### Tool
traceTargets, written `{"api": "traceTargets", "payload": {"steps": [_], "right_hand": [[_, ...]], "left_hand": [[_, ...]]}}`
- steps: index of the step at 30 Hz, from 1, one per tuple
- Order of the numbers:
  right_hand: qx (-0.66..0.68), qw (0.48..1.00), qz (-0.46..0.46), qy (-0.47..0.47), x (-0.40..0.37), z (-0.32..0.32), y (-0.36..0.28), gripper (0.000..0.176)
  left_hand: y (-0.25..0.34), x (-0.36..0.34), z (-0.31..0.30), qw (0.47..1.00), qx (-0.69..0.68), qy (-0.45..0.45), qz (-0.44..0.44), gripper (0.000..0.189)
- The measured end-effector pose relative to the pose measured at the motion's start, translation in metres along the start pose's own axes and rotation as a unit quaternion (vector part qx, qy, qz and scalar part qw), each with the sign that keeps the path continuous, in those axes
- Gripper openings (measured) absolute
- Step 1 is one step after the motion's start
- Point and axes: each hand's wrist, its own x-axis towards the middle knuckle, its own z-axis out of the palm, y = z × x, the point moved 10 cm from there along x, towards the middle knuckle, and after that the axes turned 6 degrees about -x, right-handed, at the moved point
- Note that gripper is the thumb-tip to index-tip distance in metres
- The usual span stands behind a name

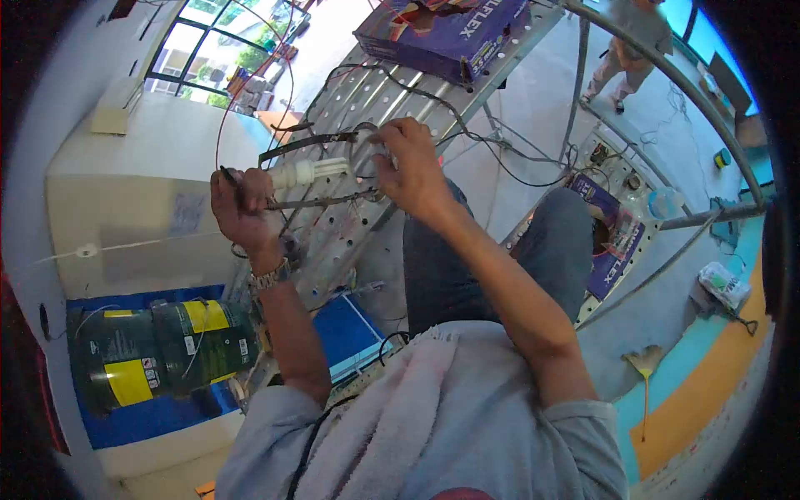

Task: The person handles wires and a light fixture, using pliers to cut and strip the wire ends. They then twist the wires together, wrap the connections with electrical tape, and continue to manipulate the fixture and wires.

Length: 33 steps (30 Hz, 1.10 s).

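In front of me my left hand [242,204] is closed around the handle end of a caged work lamp, a black piece sticking up past the thumb. A white compact fluorescent bulb [321,170] points right from that hand, between the dark metal strips of the lamp guard [312,143]. My right hand [408,167] is at the guard's far end, thumb and fingers curled at its hoop just past the bulb tip. Beneath the lamp lies a perforated metal scaffold plank [333,242], with a black cable [433,93] running across it.
A purple box [454,37] rests on the plank's far end; another purple box [612,237] lies right of my knees. Curved scaffold tubing [667,67] crosses at right, with a person [633,50] on the floor beyond. Green buckets [204,337] are at left.
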Motion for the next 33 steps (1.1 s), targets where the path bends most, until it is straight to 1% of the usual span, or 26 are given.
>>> {"api": "traceTargets", "payload": {"steps": [2,5,8,11,14,17,20,23,26,28,29,30,32,33], "right_hand": [[0.041,0.999,0.0,0.006,-0.003,0.002,0.003,0.035],[0.058,0.998,-0.008,-0.008,-0.007,0.006,-0.001,0.034],[0.107,0.994,0.008,-0.018,-0.009,0.013,0.0,0.034],[0.102,0.994,0.012,-0.028,-0.008,0.011,-0.004,0.034],[0.066,0.997,0.012,-0.038,-0.011,0.008,-0.004,0.038],[-0.125,0.991,-0.051,-0.017,-0.013,0.002,-0.027,0.045],[-0.136,0.981,-0.125,-0.065,-0.008,0.018,-0.055,0.05],[0.03,0.987,-0.096,-0.128,0.003,0.048,-0.056,0.05],[0.061,0.981,-0.04,-0.181,0.003,0.076,-0.036,0.044],[0.063,0.981,-0.052,-0.174,0.005,0.077,-0.032,0.043],[0.064,0.981,-0.059,-0.172,0.006,0.077,-0.031,0.043],[0.074,0.988,-0.059,-0.125,0.009,0.064,-0.031,0.04],[0.094,0.993,-0.059,-0.032,0.008,0.033,-0.035,0.034],[0.18,0.982,0.012,-0.056,0.01,0.028,-0.031,0.032]], "left_hand": [[-0.001,-0.002,-0.024,1.0,-0.025,0.014,0.006,0.031],[0.0,-0.01,-0.04,0.998,-0.056,0.027,0.001,0.033],[0.001,-0.011,-0.042,0.997,-0.071,0.02,-0.006,0.032],[0.003,-0.01,-0.037,0.998,-0.066,0.001,0.01,0.031],[0.003,-0.01,-0.036,0.997,-0.073,0.007,0.019,0.031],[0.006,-0.008,-0.027,0.996,-0.071,-0.001,0.045,0.035],[0.004,-0.008,-0.021,0.997,-0.073,-0.006,0.035,0.03],[0.004,-0.009,0.002,0.999,-0.029,-0.026,0.029,0.027],[-0.003,-0.006,0.006,0.997,-0.052,-0.05,0.003,0.027],[0.002,-0.008,0.001,0.996,0.087,0.024,0.015,0.024],[0.002,-0.01,0.003,0.993,0.113,0.035,0.014,0.022],[0.002,-0.011,0.006,0.989,0.139,0.046,0.013,0.021],[-0.007,-0.012,0.019,0.994,0.105,0.013,-0.004,0.018],[-0.008,-0.013,0.027,0.989,0.146,0.011,-0.004,0.016]]}}
